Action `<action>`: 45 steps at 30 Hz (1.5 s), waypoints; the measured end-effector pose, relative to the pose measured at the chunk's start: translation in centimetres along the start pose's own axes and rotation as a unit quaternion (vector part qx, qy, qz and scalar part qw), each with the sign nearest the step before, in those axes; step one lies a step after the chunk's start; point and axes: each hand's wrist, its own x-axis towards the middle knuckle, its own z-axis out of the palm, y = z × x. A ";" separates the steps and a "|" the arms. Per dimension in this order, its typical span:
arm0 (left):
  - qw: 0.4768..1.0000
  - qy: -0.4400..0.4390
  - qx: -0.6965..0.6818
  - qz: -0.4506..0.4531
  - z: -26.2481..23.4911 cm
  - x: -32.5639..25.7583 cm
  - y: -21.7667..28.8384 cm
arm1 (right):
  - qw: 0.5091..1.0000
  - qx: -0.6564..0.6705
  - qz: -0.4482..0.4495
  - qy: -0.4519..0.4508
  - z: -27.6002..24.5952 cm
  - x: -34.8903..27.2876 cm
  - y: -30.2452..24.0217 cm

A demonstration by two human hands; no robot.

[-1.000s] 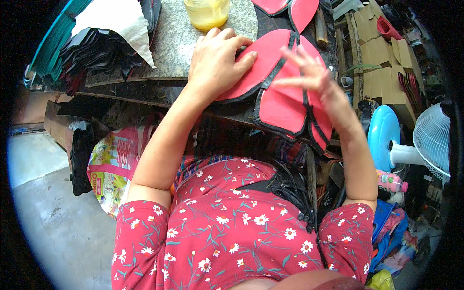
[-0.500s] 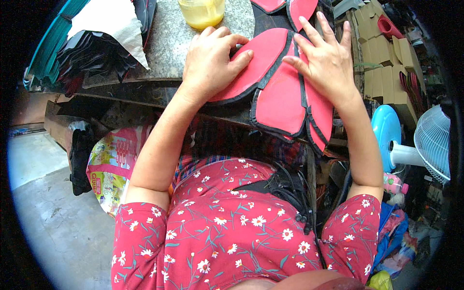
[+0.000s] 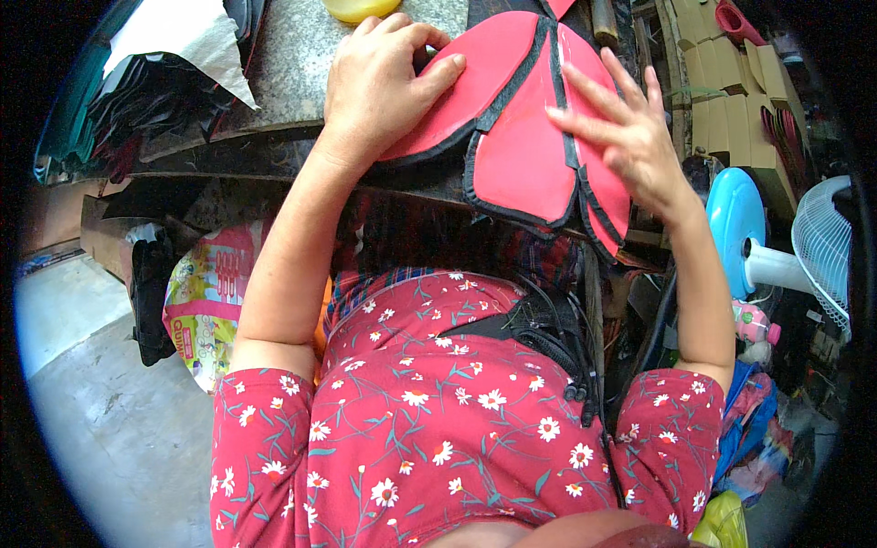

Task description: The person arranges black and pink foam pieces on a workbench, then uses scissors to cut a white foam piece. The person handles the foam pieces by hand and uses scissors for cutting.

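Flat red pieces with black-bound edges (image 3: 525, 178) lie overlapping on the dark work surface before me, joined along a central black strip. They look like shoe or slipper uppers. My left hand (image 3: 379, 87) rests over their left edge. Its thumb lies on the red surface, apart from the bent fingers, whose tips are partly hidden. My right hand (image 3: 630, 132) is over the right-hand piece, fingers spread and holding nothing. Its fingertips are at or just above the red surface; I cannot tell whether they touch.
A speckled stone slab (image 3: 301, 68) bears a container of yellow substance (image 3: 361, 7). Stacked dark sheets (image 3: 155, 110) and a white sheet (image 3: 178, 41) lie at left. Right of the bench stand cardboard boxes (image 3: 722, 137) and a blue-and-white fan (image 3: 735, 219). A printed bag (image 3: 210, 292) hangs below.
The bench and red pieces have shifted upward in view. My right hand has moved down relative to the pieces, its fingers now pointing more leftward. My left hand stays on their left edge.
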 end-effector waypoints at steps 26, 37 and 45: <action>0.843 -0.013 -0.520 -0.137 -1.5 -0.3 1.5 | 0.901 0.329 0.219 0.180 -1.9 -1.8 -3.6; 0.835 0.127 -0.514 -0.151 -3.4 -0.9 0.4 | 0.729 0.564 0.182 0.342 -7.9 6.2 -0.6; 0.962 0.166 -0.196 -0.092 -1.0 -1.2 -0.3 | 0.674 0.579 0.131 0.439 -5.8 18.8 9.0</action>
